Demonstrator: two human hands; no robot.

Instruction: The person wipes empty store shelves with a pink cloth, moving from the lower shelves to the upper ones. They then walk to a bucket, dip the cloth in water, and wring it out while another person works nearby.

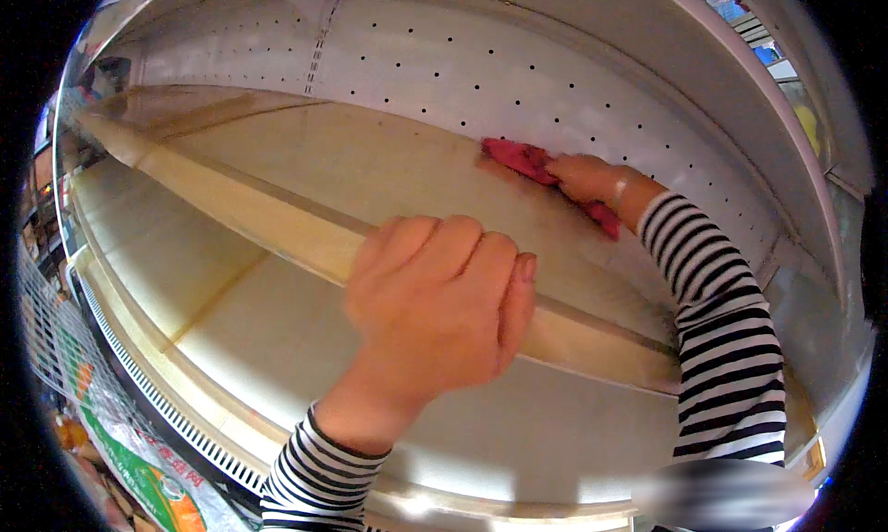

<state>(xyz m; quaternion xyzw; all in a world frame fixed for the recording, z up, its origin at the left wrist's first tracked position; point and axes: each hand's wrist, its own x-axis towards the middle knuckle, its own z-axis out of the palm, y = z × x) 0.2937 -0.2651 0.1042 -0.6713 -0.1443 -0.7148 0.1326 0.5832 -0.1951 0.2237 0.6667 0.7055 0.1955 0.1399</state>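
My left hand [437, 303] is closed over the front edge of a cream-coloured shelf [270, 209], its fingers curled over the top of the lip. Farther back and to the right, my right hand [590, 178] presses a red cloth [517, 159] against the rear of that shelf, where it meets the perforated back panel [499, 67]. Part of the cloth hangs below the hand. Brownish stains mark the shelf's surface [402, 164]. Both arms wear black-and-white striped sleeves.
Below the shelf lies a lower white deck [291, 324] with a brown seam. A slotted grille [173, 407] runs along its front. An upper shelf [666, 67] overhangs the back panel. At lower left are a white wire rack [48, 331] and a printed plastic bag [139, 456].
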